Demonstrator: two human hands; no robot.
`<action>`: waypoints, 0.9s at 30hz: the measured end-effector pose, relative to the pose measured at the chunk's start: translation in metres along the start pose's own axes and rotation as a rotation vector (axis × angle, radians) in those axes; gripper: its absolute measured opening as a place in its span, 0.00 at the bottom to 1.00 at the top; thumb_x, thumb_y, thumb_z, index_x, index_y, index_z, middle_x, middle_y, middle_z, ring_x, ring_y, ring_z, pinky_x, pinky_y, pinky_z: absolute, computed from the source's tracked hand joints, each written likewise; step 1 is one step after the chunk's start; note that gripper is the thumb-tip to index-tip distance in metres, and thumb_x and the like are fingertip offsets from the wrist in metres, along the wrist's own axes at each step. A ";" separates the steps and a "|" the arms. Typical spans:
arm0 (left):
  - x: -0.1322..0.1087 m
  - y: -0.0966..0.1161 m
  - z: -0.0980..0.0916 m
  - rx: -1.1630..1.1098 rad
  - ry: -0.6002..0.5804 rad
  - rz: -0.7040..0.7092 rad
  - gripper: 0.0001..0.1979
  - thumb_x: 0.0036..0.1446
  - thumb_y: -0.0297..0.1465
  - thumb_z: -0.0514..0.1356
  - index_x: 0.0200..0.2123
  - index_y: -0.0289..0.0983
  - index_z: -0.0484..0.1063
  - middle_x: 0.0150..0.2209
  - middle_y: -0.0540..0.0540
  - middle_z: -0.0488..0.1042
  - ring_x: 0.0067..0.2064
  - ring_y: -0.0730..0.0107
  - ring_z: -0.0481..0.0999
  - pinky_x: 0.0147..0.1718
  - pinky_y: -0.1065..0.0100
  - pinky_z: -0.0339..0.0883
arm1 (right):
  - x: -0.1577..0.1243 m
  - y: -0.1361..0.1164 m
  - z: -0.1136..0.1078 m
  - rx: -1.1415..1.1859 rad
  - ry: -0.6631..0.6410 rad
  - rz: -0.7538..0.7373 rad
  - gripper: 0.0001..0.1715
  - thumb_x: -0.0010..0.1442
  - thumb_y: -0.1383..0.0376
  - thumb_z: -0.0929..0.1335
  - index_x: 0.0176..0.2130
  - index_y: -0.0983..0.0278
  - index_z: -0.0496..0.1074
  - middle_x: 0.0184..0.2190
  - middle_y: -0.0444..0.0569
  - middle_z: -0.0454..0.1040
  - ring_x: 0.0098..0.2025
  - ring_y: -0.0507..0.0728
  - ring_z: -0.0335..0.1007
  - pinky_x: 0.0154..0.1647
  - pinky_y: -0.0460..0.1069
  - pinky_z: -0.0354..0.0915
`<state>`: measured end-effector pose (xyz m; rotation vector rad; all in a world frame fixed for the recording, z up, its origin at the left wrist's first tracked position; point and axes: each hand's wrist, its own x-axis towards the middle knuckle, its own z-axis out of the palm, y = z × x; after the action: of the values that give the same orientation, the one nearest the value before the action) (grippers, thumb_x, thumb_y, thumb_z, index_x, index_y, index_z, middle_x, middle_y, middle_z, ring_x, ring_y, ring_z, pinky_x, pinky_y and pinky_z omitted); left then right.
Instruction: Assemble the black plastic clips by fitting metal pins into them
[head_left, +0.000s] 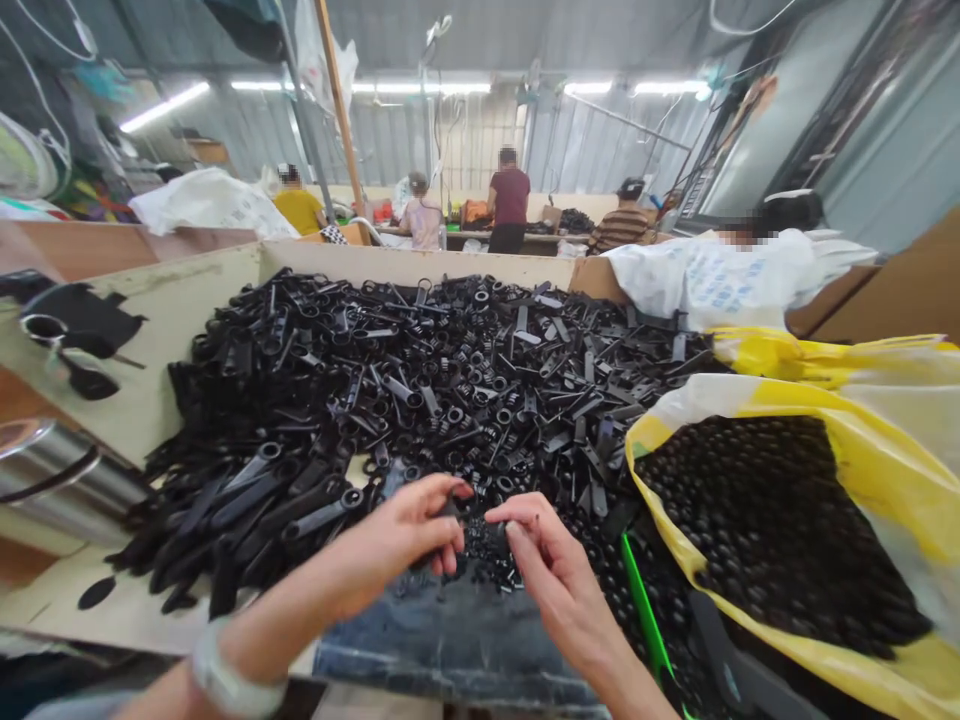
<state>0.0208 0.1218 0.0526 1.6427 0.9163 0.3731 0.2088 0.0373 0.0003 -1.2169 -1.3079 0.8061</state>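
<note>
Rings (455,415) and levers (319,517), glossy black; left hand (409,525) half-curled, right hand (544,550) narrow; grip contents unclear

Cream worktable (135,612), heaped black parts (450,385), dark mat (450,640), black disc (96,593)

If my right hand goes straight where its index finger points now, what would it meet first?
Probably the left hand, across a narrow gap; depth is unclear, so the right hand might pass slightly above or below it.

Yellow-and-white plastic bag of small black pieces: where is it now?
In the head view, the yellow-and-white plastic bag lies open at the right, beside the narrow green edge and right of the person's right hand.
</note>
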 end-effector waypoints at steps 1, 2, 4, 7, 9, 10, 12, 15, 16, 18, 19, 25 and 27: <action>-0.013 -0.011 0.015 -0.233 0.020 -0.065 0.23 0.57 0.37 0.59 0.55 0.36 0.65 0.34 0.49 0.76 0.30 0.71 0.76 0.32 0.68 0.68 | -0.002 -0.001 0.001 -0.045 -0.030 -0.063 0.18 0.74 0.52 0.64 0.45 0.57 0.81 0.39 0.48 0.76 0.34 0.54 0.71 0.33 0.47 0.66; -0.024 -0.021 0.028 -0.380 0.042 -0.106 0.24 0.55 0.37 0.61 0.53 0.35 0.66 0.34 0.49 0.75 0.30 0.72 0.75 0.31 0.69 0.66 | -0.004 -0.001 0.003 -0.062 -0.064 -0.102 0.16 0.74 0.55 0.65 0.45 0.56 0.81 0.39 0.47 0.75 0.39 0.55 0.72 0.38 0.47 0.67; -0.041 -0.034 0.048 -0.557 0.078 -0.158 0.23 0.51 0.36 0.65 0.50 0.35 0.69 0.35 0.48 0.75 0.31 0.73 0.73 0.30 0.71 0.63 | -0.010 0.002 0.007 -0.071 -0.117 -0.127 0.14 0.74 0.60 0.65 0.47 0.54 0.81 0.38 0.46 0.75 0.41 0.55 0.74 0.42 0.47 0.68; -0.056 -0.043 0.063 -0.654 0.093 -0.193 0.22 0.50 0.35 0.66 0.49 0.35 0.71 0.37 0.48 0.75 0.31 0.74 0.71 0.29 0.71 0.61 | -0.021 0.012 0.014 -0.117 -0.146 -0.156 0.14 0.74 0.64 0.66 0.50 0.53 0.81 0.38 0.45 0.75 0.38 0.54 0.73 0.39 0.45 0.68; -0.062 -0.046 0.067 -0.689 0.102 -0.204 0.23 0.50 0.34 0.66 0.50 0.35 0.72 0.37 0.48 0.75 0.30 0.74 0.70 0.29 0.70 0.61 | -0.028 0.017 0.017 -0.164 -0.171 -0.191 0.16 0.73 0.67 0.65 0.52 0.54 0.80 0.38 0.46 0.74 0.38 0.53 0.73 0.37 0.45 0.68; -0.065 -0.048 0.067 -0.700 0.109 -0.209 0.23 0.51 0.34 0.66 0.51 0.36 0.73 0.38 0.48 0.75 0.30 0.74 0.70 0.30 0.70 0.61 | -0.032 0.019 0.019 -0.189 -0.187 -0.208 0.17 0.73 0.68 0.65 0.53 0.54 0.80 0.38 0.46 0.74 0.38 0.53 0.74 0.38 0.45 0.69; -0.069 -0.054 0.068 -0.709 0.120 -0.220 0.22 0.53 0.33 0.65 0.52 0.37 0.73 0.38 0.48 0.74 0.30 0.74 0.69 0.30 0.69 0.61 | -0.038 0.021 0.022 -0.230 -0.212 -0.236 0.18 0.73 0.70 0.65 0.54 0.55 0.79 0.38 0.46 0.74 0.38 0.53 0.74 0.39 0.45 0.70; -0.074 -0.062 0.069 -0.709 0.120 -0.220 0.21 0.56 0.33 0.64 0.53 0.38 0.73 0.40 0.48 0.74 0.31 0.74 0.68 0.31 0.69 0.60 | -0.043 0.021 0.026 -0.276 -0.208 -0.278 0.19 0.72 0.72 0.65 0.55 0.56 0.78 0.38 0.47 0.74 0.38 0.53 0.75 0.39 0.45 0.71; -0.075 -0.064 0.069 -0.706 0.119 -0.211 0.21 0.56 0.34 0.63 0.54 0.38 0.72 0.40 0.47 0.74 0.31 0.74 0.68 0.31 0.69 0.60 | -0.044 0.021 0.027 -0.292 -0.196 -0.289 0.19 0.72 0.72 0.65 0.55 0.57 0.78 0.38 0.47 0.75 0.38 0.54 0.75 0.39 0.45 0.71; -0.075 -0.067 0.069 -0.691 0.116 -0.196 0.22 0.56 0.35 0.63 0.53 0.36 0.72 0.41 0.47 0.73 0.31 0.74 0.68 0.31 0.69 0.60 | -0.044 0.020 0.030 -0.315 -0.158 -0.301 0.17 0.71 0.72 0.66 0.54 0.58 0.77 0.36 0.46 0.75 0.35 0.53 0.74 0.36 0.45 0.71; -0.075 -0.068 0.069 -0.677 0.114 -0.192 0.22 0.55 0.35 0.63 0.53 0.36 0.72 0.41 0.47 0.73 0.31 0.74 0.67 0.31 0.69 0.60 | -0.045 0.019 0.031 -0.322 -0.142 -0.306 0.14 0.71 0.72 0.67 0.52 0.59 0.77 0.35 0.45 0.75 0.33 0.53 0.73 0.34 0.44 0.70; -0.075 -0.077 0.071 -0.599 0.121 -0.190 0.20 0.60 0.39 0.59 0.52 0.35 0.72 0.34 0.49 0.71 0.29 0.74 0.64 0.29 0.69 0.56 | -0.049 0.014 0.032 -0.364 -0.162 -0.348 0.09 0.70 0.71 0.68 0.46 0.60 0.76 0.35 0.45 0.77 0.30 0.51 0.73 0.31 0.43 0.69; -0.075 -0.083 0.074 -0.566 0.119 -0.173 0.19 0.62 0.38 0.58 0.53 0.35 0.72 0.32 0.51 0.70 0.28 0.74 0.63 0.28 0.69 0.56 | -0.052 0.014 0.032 -0.388 -0.133 -0.335 0.08 0.70 0.70 0.69 0.46 0.60 0.76 0.33 0.43 0.76 0.26 0.50 0.70 0.27 0.43 0.67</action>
<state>-0.0078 0.0194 -0.0289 1.0255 0.9289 0.5565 0.1724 -0.0031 -0.0314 -1.2070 -1.7794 0.4065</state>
